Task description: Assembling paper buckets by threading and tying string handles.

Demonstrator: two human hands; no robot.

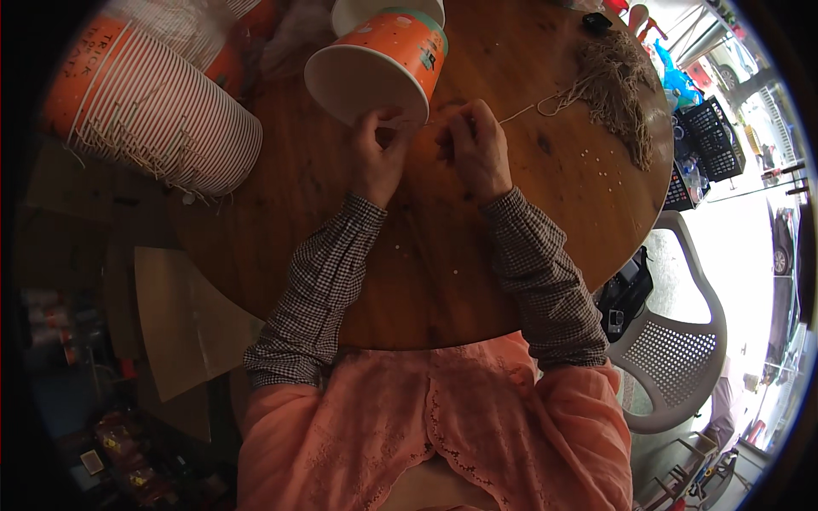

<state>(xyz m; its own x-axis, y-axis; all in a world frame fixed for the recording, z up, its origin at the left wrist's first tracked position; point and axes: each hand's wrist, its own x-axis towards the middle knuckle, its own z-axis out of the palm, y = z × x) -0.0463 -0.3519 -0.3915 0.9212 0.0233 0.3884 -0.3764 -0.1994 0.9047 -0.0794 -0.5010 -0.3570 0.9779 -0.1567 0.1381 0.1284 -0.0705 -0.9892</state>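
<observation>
An orange paper bucket (pixel 415 47) with a white inside and a teal band at its base lies tipped on the round table, its mouth toward me. My left hand (pixel 379 160) is closed at the lower rim, some fingers inside the mouth and the thumb outside. Just right of the rim, my right hand (pixel 479 152) is pinched closed on a thin beige cord (pixel 518 114). The cord runs right toward a loose heap of beige cords (pixel 615 85). The fingertips of both hands are partly hidden.
At the left leans a long nested stack of orange buckets (pixel 166 106) with cord handles hanging along the rims. Clear plastic wrapping (pixel 183 30) lies behind it. White specks dot the wooden table (pixel 426 281). A grey plastic chair (pixel 673 349) and black crates (pixel 711 136) stand at the right.
</observation>
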